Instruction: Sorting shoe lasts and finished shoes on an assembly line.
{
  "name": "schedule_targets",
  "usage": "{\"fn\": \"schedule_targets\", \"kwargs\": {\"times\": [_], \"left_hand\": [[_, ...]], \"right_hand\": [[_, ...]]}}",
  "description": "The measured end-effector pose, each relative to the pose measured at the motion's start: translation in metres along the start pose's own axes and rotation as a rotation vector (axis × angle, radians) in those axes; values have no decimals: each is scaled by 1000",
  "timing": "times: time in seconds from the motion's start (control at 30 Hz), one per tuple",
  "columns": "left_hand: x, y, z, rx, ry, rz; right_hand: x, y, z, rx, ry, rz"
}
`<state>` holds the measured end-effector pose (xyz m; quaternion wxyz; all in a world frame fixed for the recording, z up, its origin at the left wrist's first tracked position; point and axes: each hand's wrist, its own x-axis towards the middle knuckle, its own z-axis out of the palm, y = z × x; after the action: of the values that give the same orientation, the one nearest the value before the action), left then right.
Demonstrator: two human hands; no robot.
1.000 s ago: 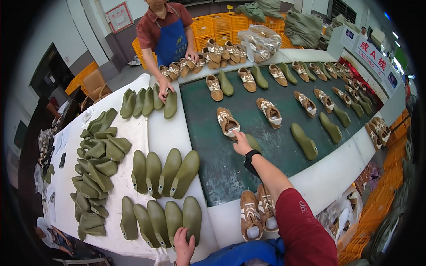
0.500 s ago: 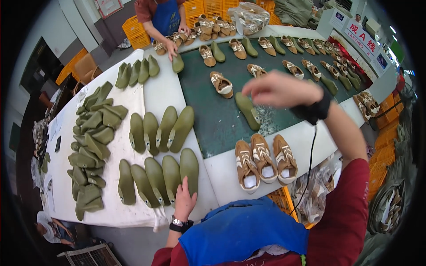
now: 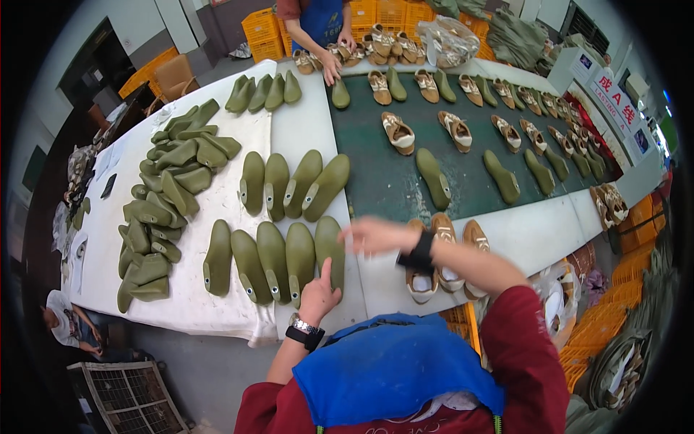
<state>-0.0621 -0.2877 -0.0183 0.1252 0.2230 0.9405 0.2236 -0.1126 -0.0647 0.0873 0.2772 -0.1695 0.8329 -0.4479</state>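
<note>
My left hand [image 3: 319, 298] rests on the near end of a green shoe last [image 3: 329, 242], rightmost in the front row, its index finger stretched along it and thumb apart. My right hand [image 3: 382, 237], slightly blurred, hovers just right of that last with fingers stretched toward it and nothing visible in them. Beside the touched last lie several more lasts [image 3: 271, 254]. Under my right forearm, partly covered, stand three tan-and-white sneakers [image 3: 444, 230]. Farther off, a single last [image 3: 434, 177] lies on the green board [image 3: 376, 173] nearer me than the rows of shoes.
A second row of lasts [image 3: 276, 186] and a heap of lasts [image 3: 173, 163] lie on the white cloth [image 3: 224, 181]. Shoe and last pairs line the board's far side. Across the table, a co-worker's hand [image 3: 331, 69] touches a last [image 3: 340, 94]. Orange crates [image 3: 618, 304] stand at right.
My right hand has come back from above the green board, toward the last under my left hand. My left hand stays on that last, and the whole view has shifted.
</note>
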Motion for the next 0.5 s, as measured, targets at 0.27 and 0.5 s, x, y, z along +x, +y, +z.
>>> {"fn": "schedule_targets", "kwargs": {"times": [0.27,0.5], "left_hand": [[35,17,13,-450,-94,21],[60,17,25,-521,-103,100]], "right_hand": [[16,61,76,-267,260,110],[37,88,49,-524,417,308]]}}
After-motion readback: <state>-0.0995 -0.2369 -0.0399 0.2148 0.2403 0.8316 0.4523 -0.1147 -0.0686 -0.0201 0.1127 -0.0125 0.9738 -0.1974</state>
